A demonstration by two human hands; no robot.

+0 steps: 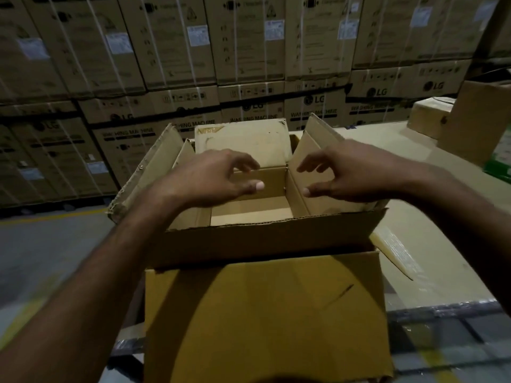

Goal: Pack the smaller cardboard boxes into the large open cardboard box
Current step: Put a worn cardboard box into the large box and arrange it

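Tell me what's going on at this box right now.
A person reaches both hands over the large open box, whose flaps are spread outward. The left hand and right hand hover above the opening with fingers loosely bent, holding nothing. Plain cardboard shows inside; whether it is packed boxes is unclear. A smaller box sits off to the right. Stacked washing machine cartons fill the background.

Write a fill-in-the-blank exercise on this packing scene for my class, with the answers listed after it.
1. The top flaps of the large box are ____, not taped shut.
2. The left hand and the right hand hover above it, holding ____.
3. The cartons stacked behind are printed with the words "washing ____".

Missing words: open; nothing; machine.
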